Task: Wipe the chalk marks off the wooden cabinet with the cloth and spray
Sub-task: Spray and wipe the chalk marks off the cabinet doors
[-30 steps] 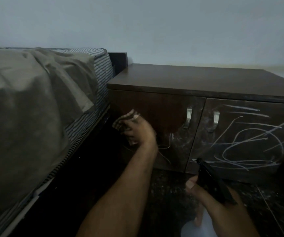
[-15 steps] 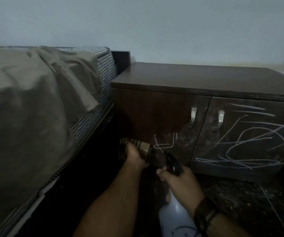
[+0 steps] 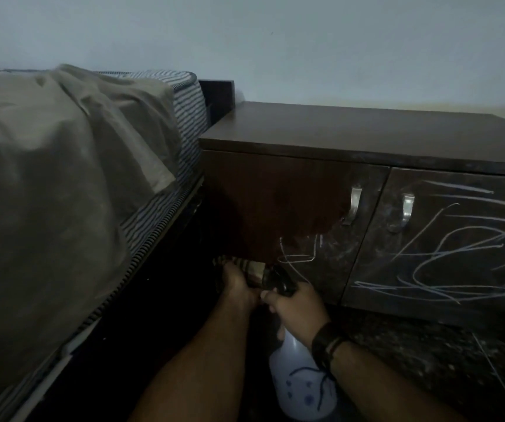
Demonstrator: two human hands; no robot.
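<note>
Sitting at the far left, the bed (image 3: 62,190) with its grey sheet is playing no part, and the action is happening at the foot of the wooden cabinet (image 3: 351,132) beside it. The left hand (image 3: 239,284) is gripping the striped cloth (image 3: 249,266), bunched in its curled fingers, and is now holding it low against the bottom of the left door (image 3: 281,205); a second ago it was rubbing higher up on that door, so it has been dropping toward the last scribbles there. Most of that door is looking dark and clean, while a few chalk marks (image 3: 298,254) are remaining near its lower right corner, just right of the cloth. The right hand (image 3: 298,306), which a second ago was hanging back near the floor, is now sitting right beside the left, clasping the black trigger head of the spray bottle (image 3: 303,382) with the nozzle pointing at those leftover lines; whether the trigger is being squeezed cannot be told in this dim light. This is suggesting a fresh wetting of the patch before the next wipe. Further right, past the two metal handles (image 3: 355,205), the right door (image 3: 458,239) is carrying heavy loops of chalk, so the larger share of the job is likely still waiting.
</note>
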